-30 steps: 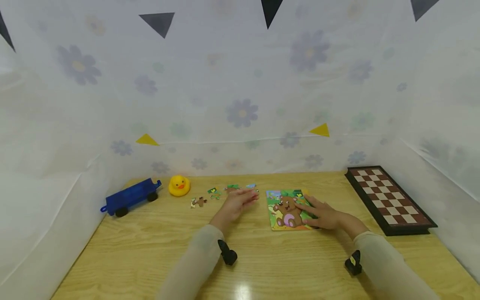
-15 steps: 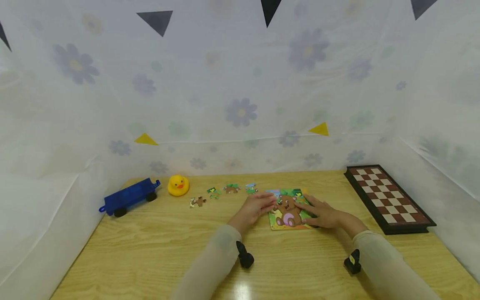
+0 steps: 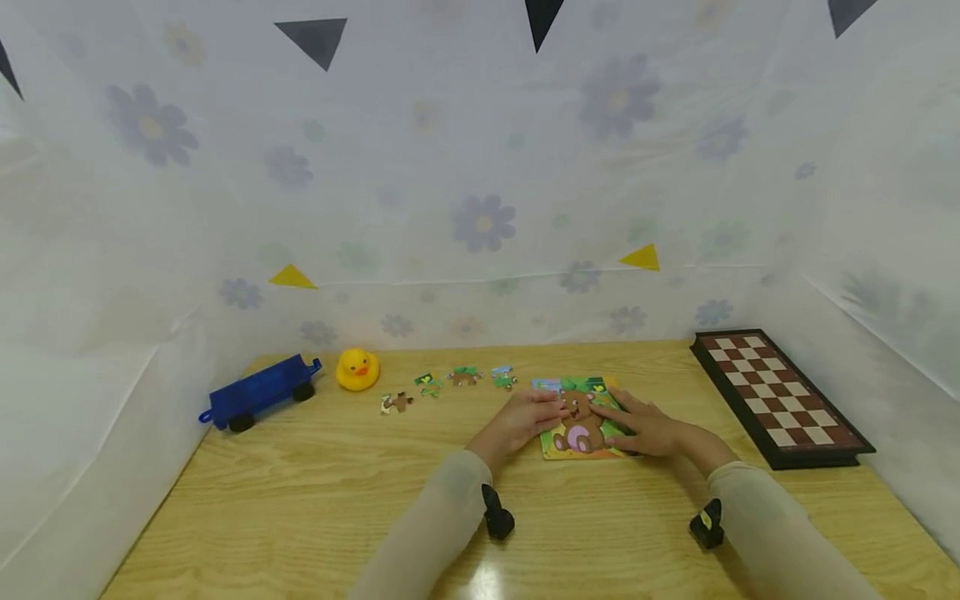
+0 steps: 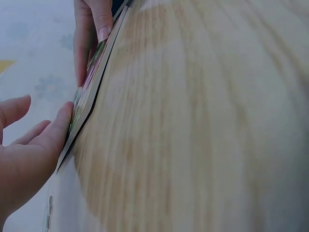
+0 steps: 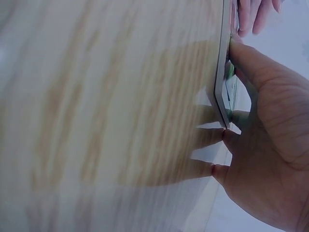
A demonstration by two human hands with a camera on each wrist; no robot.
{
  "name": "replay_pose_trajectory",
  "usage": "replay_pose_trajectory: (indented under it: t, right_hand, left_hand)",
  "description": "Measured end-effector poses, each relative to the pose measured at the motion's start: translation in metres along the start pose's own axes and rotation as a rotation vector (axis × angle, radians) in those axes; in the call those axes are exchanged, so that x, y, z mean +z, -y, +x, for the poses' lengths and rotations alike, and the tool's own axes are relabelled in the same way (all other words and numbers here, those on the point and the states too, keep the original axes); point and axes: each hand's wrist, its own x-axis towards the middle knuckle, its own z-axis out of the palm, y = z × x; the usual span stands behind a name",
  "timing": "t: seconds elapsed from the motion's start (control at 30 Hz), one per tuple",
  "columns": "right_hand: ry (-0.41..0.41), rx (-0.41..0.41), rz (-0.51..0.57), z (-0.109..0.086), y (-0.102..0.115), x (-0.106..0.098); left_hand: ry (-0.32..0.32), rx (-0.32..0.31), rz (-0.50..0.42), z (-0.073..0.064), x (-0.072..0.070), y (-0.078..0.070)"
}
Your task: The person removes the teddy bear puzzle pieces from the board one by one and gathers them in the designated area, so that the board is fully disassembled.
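Note:
A flat jigsaw puzzle with a brown bear (image 3: 577,439) lies on the wooden table, its thin board edge (image 5: 222,63) showing in the right wrist view. My left hand (image 3: 522,419) reaches over the puzzle's left part with fingers extended, fingertips on the bear picture. In the left wrist view that left hand (image 4: 30,157) is beside the board's corner. My right hand (image 3: 647,427) rests on the puzzle's right side, fingers spread. Seen from the right wrist, the right hand's (image 5: 282,125) thumb lies on the board, while other fingers reach past its edge to the table.
Several loose puzzle pieces lie behind and left of the puzzle, among them a brown one (image 3: 396,404) and a blue-green one (image 3: 503,378). A yellow rubber duck (image 3: 357,370) and a blue toy wagon (image 3: 260,393) stand at left. A checkered board (image 3: 780,396) lies at right.
My left hand has moved right, from in front of the loose pieces onto the puzzle's left part, uncovering those pieces. My right hand has stayed on the puzzle.

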Motion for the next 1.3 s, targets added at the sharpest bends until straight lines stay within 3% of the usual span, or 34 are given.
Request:
replay_pose_trajectory:
  t: [0.2,0.37,0.6,0.77,0.9,1.1,1.3]
  right_hand:
    - [-0.020,-0.024,0.008,0.000,0.001,0.000]
    - [-0.009,0.001,0.032,-0.001,0.001,0.001]
    - [-0.042,0.005,0.107,-0.001,-0.003,0.003]
    - [-0.021,0.007,0.113,-0.002,-0.005,0.002]
    - [-0.013,-0.001,0.099,-0.003,-0.007,0.001]
    - [-0.015,-0.022,0.026,-0.004,-0.011,0.001]
    - [-0.025,-0.039,0.036,-0.004,-0.011,0.002]
  left_hand:
    - [0.092,-0.045,0.076,-0.003,-0.003,-0.002]
    - [0.163,-0.084,0.069,-0.006,-0.001,-0.006]
    - [0.198,-0.095,0.032,-0.010,0.005,-0.009]
    - [0.227,-0.094,0.041,-0.010,0.006,-0.009]
    - [0.251,-0.106,-0.006,-0.009,0.004,-0.009]
    - [0.239,-0.107,-0.079,-0.010,0.005,-0.009]
    - [0.218,-0.082,-0.029,-0.014,0.009,-0.010]
